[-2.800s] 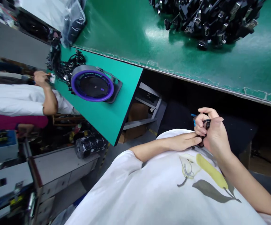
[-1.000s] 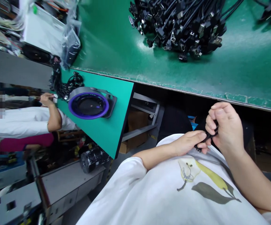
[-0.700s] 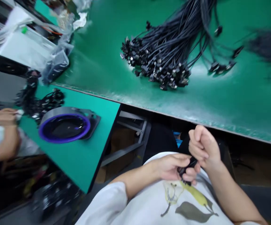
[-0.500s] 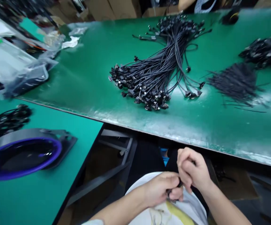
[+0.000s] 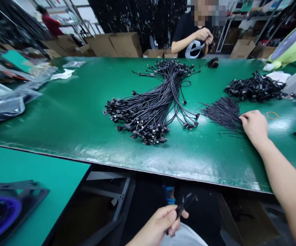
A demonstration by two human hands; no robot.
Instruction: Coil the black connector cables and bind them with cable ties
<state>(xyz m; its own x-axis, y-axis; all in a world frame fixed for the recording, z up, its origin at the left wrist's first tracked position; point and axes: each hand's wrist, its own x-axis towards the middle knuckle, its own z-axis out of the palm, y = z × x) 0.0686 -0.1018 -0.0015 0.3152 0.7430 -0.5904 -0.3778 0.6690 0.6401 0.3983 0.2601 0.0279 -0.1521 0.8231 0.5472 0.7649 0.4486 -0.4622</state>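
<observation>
My left hand (image 5: 164, 222), low over my lap, is closed around a coiled black cable (image 5: 180, 209) that sticks up past the thumb. My right hand (image 5: 255, 127) reaches over the green table, thumb and fingertips pinched at the right edge of a pile of thin black twist ties (image 5: 222, 112). Exactly how many ties lie between those fingertips is hidden. Left of that pile spreads a large bundle of loose black cables (image 5: 160, 92), with connectors at both ends.
Behind the ties lies a heap of coiled black cables (image 5: 255, 87), with a yellow rubber band (image 5: 272, 115) nearby. A green fan (image 5: 291, 42) stands at the back right. Across the table sits a co-worker (image 5: 186, 34). A purple-rimmed fan (image 5: 1, 212) occupies the lower-left table.
My hands were together at my lap; the right one has moved up and right to the twist ties. My left hand still holds the cable. The view has tilted up.
</observation>
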